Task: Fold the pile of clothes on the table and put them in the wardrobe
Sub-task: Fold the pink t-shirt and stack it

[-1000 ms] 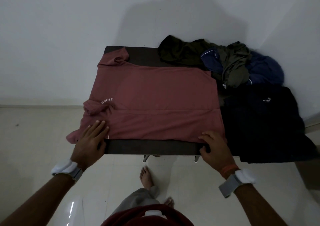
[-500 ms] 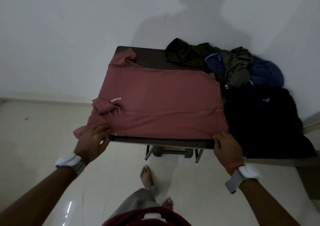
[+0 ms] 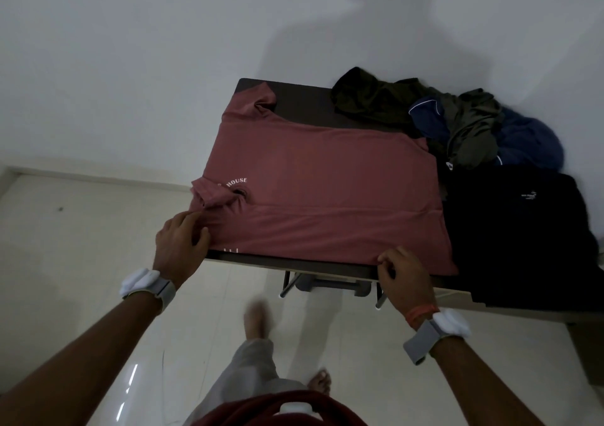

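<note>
A dusty-red T-shirt (image 3: 320, 183) with white "HOUSE" lettering lies spread on the dark table (image 3: 304, 98), its near long edge folded over. My left hand (image 3: 178, 246) pinches the shirt's near left corner by the sleeve. My right hand (image 3: 403, 273) pinches the near hem at the table's front edge. A black shirt (image 3: 513, 229) lies flat to the right of the red one. Behind it sits a crumpled pile: a dark green garment (image 3: 372, 102), an olive one (image 3: 470, 128) and a blue one (image 3: 529, 144).
The table stands against a white wall (image 3: 163, 49). Pale tiled floor (image 3: 81, 246) lies to the left and below. Table legs (image 3: 327, 286) show under the front edge. My bare feet (image 3: 258, 319) stand close to the table.
My left hand went from lying flat on the shirt to pinching its near left corner. My right hand now pinches the hem. The view shifted leftward and one foot stepped.
</note>
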`<state>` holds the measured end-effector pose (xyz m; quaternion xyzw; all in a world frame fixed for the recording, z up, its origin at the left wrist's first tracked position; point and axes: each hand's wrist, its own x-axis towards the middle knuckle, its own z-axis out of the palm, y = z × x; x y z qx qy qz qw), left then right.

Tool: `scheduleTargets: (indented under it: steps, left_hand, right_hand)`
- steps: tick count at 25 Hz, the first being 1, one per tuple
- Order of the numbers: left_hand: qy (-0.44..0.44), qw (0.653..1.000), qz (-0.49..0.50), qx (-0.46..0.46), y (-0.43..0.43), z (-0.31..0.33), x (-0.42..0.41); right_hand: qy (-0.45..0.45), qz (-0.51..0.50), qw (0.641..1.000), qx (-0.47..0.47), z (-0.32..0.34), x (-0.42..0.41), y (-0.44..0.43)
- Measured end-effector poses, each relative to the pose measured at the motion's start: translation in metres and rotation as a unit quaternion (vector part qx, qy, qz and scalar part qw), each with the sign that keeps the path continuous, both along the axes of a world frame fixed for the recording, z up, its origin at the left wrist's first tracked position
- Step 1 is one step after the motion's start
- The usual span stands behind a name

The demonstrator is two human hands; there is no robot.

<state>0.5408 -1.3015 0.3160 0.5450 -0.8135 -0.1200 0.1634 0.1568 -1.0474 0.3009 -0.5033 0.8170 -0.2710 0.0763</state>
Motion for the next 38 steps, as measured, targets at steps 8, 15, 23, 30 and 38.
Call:
scheduleTargets:
  steps: [8, 15, 23, 30, 38]
  left_hand:
    - [0.04, 0.993, -0.086, 0.065, -0.078, -0.002, -0.003]
    - [0.015, 0.971, -0.233, -0.044, -0.161, 0.014, -0.026]
    - [0.175, 0.96, -0.064, 0.209, -0.191, 0.008, -0.043]
    - [0.278, 0.81, -0.026, 0.516, -0.182, -0.018, -0.002]
    - [0.235, 0.912, 0.013, 0.335, -0.222, 0.006, 0.002]
  right_hand:
    - [-0.049, 0.03, 0.998, -0.003, 0.002, 0.048, -0.082]
    - [-0.071, 0.094, 0.993, -0.005, 0.015, 0.114, -0.166]
    - [-0.052, 0.078, 0.995, 0.03, 0.021, 0.178, -0.265]
    - [-0.18, 0.05, 0.981, 0.055, 0.017, 0.197, -0.315]
    - [-0.29, -0.035, 0.955, 0.052, 0.019, 0.188, -0.335]
